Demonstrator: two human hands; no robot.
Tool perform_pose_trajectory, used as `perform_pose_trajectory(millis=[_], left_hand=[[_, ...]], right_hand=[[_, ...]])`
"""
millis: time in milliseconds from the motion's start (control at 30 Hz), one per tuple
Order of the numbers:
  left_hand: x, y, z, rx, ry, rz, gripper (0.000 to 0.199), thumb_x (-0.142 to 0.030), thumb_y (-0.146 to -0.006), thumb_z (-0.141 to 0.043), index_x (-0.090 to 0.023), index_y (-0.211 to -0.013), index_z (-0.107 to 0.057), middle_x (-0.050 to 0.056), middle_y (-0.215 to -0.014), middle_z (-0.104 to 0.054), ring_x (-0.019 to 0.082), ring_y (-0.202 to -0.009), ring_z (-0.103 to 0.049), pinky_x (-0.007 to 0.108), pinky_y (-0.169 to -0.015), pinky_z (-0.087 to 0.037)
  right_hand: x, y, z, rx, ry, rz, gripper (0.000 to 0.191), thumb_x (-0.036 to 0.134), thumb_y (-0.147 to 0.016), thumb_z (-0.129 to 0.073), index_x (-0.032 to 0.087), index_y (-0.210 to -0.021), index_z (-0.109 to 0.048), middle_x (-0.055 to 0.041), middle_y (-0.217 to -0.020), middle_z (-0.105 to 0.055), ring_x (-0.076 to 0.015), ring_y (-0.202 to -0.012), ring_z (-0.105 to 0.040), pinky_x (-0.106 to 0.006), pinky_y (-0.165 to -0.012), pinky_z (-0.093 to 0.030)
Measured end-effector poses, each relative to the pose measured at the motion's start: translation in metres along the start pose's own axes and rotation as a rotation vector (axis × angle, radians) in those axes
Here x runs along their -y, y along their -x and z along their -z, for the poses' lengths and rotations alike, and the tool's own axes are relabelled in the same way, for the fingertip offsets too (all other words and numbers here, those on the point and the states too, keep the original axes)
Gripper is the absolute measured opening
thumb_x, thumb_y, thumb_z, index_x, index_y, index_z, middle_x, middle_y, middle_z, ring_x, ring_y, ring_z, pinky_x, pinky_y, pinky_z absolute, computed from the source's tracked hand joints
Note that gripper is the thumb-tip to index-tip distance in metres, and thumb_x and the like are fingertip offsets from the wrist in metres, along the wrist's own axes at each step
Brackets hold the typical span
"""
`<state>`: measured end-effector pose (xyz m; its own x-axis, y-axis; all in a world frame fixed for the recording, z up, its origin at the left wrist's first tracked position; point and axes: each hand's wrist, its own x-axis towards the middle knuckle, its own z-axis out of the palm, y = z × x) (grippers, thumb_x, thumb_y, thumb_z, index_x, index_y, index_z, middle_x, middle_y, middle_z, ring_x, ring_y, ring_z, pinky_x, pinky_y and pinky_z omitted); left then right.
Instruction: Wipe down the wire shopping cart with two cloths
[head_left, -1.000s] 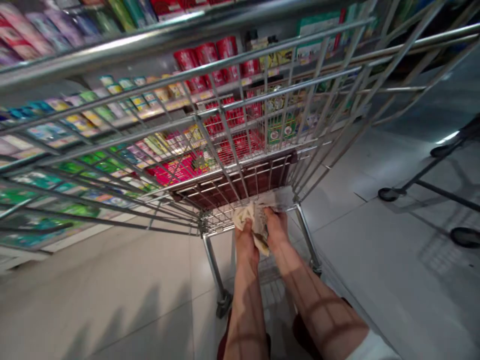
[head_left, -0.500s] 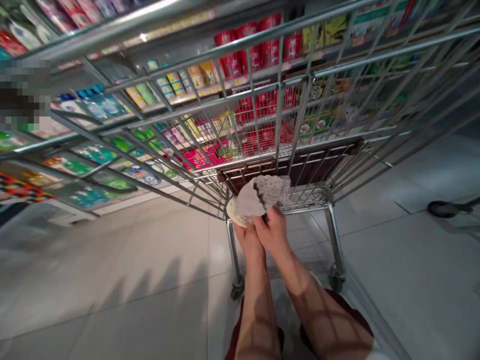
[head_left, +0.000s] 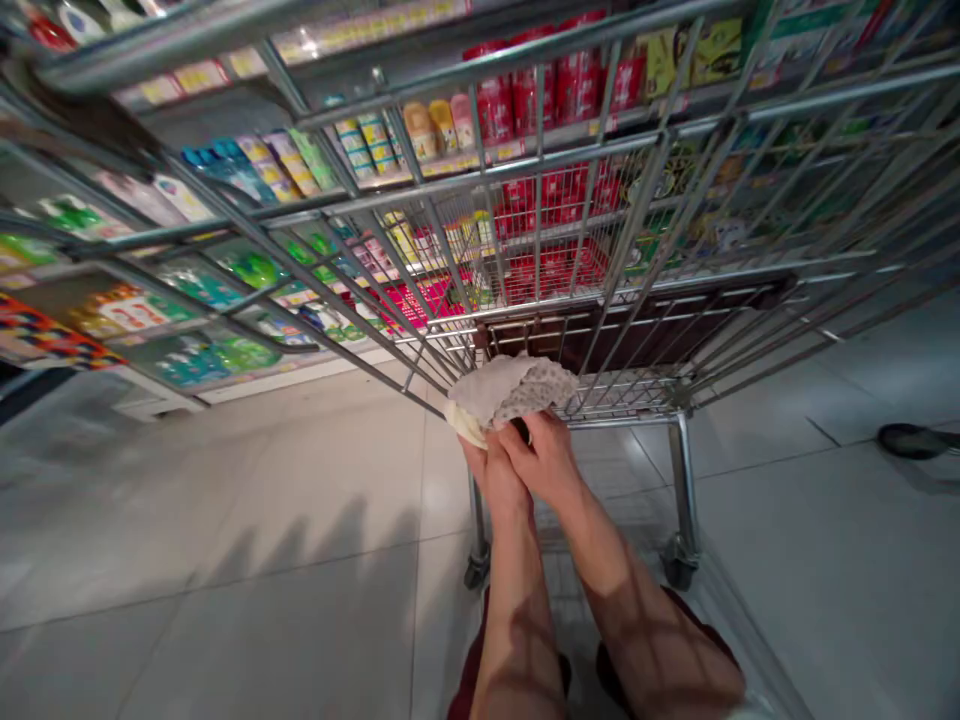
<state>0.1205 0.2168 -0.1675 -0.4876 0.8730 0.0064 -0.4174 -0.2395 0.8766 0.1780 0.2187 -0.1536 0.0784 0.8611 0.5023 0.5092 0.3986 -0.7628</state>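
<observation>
A thin whitish crumpled sheet (head_left: 495, 388), with a lacy or dotted part on its right, is held low in front of the metal shopping cart (head_left: 637, 150). My left hand (head_left: 499, 480) is closed around its lower left side, where a cream-coloured piece (head_left: 466, 422) sticks out. Touching it from the right, my right hand (head_left: 549, 450) grips the sheet's lower edge with thumb and fingers together. A small dark thing shows between the two hands; I cannot make out what it is. The fingertips are partly hidden under the sheet.
Behind the cart bars stand store shelves (head_left: 420, 190) with bottles, red jars (head_left: 536, 90) and boxes. Cart wheels (head_left: 679, 562) rest on the tiled floor (head_left: 300, 520) near my legs. Another black wheel (head_left: 907, 440) is at the right edge.
The cart bars and shelves have shifted to the right in view. The sheet has tilted and flattened a little, and both hands still hold it.
</observation>
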Motion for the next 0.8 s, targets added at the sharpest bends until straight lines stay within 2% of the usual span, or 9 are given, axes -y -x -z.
perform_pose_trajectory(millis=[67, 167, 233, 333, 467, 567, 667, 733, 800], left_hand=[[-0.013, -0.003, 0.003, 0.028, -0.097, -0.143, 0.045, -0.034, -0.082, -0.065, -0.024, -0.125, -0.055, 0.005, -0.121, -0.066, 0.017, -0.112, -0.061, 0.028, -0.101, -0.044], [-0.014, -0.014, 0.011, 0.083, -0.148, -0.166, 0.051, -0.033, -0.078, -0.069, -0.024, -0.126, -0.054, 0.005, -0.123, -0.065, 0.017, -0.116, -0.058, 0.028, -0.106, -0.04], [0.0, -0.021, 0.017, 0.073, -0.092, -0.015, 0.053, -0.031, -0.073, -0.072, -0.023, -0.123, -0.056, 0.004, -0.118, -0.067, 0.018, -0.112, -0.06, 0.029, -0.104, -0.042], [0.028, -0.027, 0.025, 0.068, -0.021, 0.268, 0.039, -0.036, -0.071, -0.066, -0.021, -0.107, -0.062, 0.007, -0.099, -0.071, 0.021, -0.092, -0.067, 0.036, -0.09, -0.051], [0.041, -0.024, 0.027, 0.063, 0.017, 0.376, 0.031, -0.037, -0.071, -0.064, -0.02, -0.097, -0.063, 0.008, -0.087, -0.071, 0.022, -0.083, -0.068, 0.037, -0.081, -0.055], [0.021, -0.018, 0.02, 0.014, 0.056, 0.276, 0.04, -0.033, -0.071, -0.065, -0.02, -0.109, -0.061, 0.006, -0.1, -0.071, 0.019, -0.092, -0.067, 0.032, -0.089, -0.052], [-0.006, -0.012, 0.013, -0.029, 0.035, -0.029, 0.045, -0.03, -0.074, -0.068, -0.024, -0.118, -0.059, 0.002, -0.114, -0.068, 0.016, -0.102, -0.065, 0.028, -0.096, -0.049], [-0.017, -0.011, 0.013, -0.05, 0.031, -0.19, 0.05, -0.028, -0.074, -0.07, -0.027, -0.122, -0.057, 0.0, -0.12, -0.066, 0.016, -0.11, -0.062, 0.028, -0.1, -0.046], [-0.016, -0.016, 0.016, -0.08, 0.076, -0.136, 0.055, -0.026, -0.072, -0.071, -0.03, -0.125, -0.055, -0.002, -0.122, -0.065, 0.015, -0.115, -0.06, 0.026, -0.103, -0.044]], right_hand=[[0.01, -0.003, 0.005, 0.031, -0.08, 0.134, 0.029, 0.037, -0.094, -0.046, 0.021, -0.106, -0.067, -0.0094, -0.113, -0.07, -0.0219, -0.111, -0.06, -0.035, -0.097, -0.045], [0.007, -0.004, -0.003, 0.095, -0.108, 0.11, 0.031, 0.034, -0.095, -0.043, 0.022, -0.112, -0.065, -0.0087, -0.117, -0.069, -0.021, -0.114, -0.059, -0.034, -0.099, -0.044], [-0.005, 0.0, -0.018, 0.147, -0.061, -0.028, 0.03, 0.032, -0.095, -0.043, 0.022, -0.112, -0.066, -0.0086, -0.117, -0.069, -0.021, -0.113, -0.059, -0.034, -0.1, -0.043], [-0.025, 0.009, -0.043, 0.243, 0.068, -0.281, 0.027, 0.029, -0.094, -0.045, 0.02, -0.107, -0.068, -0.0096, -0.114, -0.07, -0.0215, -0.11, -0.061, -0.033, -0.098, -0.043], [-0.032, 0.012, -0.051, 0.318, 0.115, -0.362, 0.027, 0.031, -0.094, -0.048, 0.019, -0.108, -0.067, -0.0109, -0.116, -0.069, -0.0221, -0.111, -0.061, -0.033, -0.098, -0.043], [-0.017, 0.008, -0.033, 0.276, 0.037, -0.199, 0.026, 0.033, -0.094, -0.048, 0.019, -0.106, -0.067, -0.0101, -0.11, -0.07, -0.0212, -0.106, -0.062, -0.033, -0.095, -0.045], [0.005, 0.002, -0.011, 0.193, -0.087, 0.085, 0.028, 0.036, -0.095, -0.046, 0.022, -0.107, -0.067, -0.008, -0.113, -0.069, -0.0197, -0.111, -0.059, -0.033, -0.1, -0.044], [0.014, 0.0, -0.007, 0.181, -0.154, 0.196, 0.031, 0.038, -0.095, -0.044, 0.022, -0.11, -0.067, -0.0078, -0.118, -0.068, -0.0201, -0.117, -0.057, -0.035, -0.103, -0.042], [0.014, -0.001, -0.014, 0.201, -0.199, 0.173, 0.032, 0.037, -0.095, -0.043, 0.022, -0.113, -0.066, -0.0079, -0.121, -0.067, -0.0205, -0.118, -0.057, -0.035, -0.104, -0.041]])
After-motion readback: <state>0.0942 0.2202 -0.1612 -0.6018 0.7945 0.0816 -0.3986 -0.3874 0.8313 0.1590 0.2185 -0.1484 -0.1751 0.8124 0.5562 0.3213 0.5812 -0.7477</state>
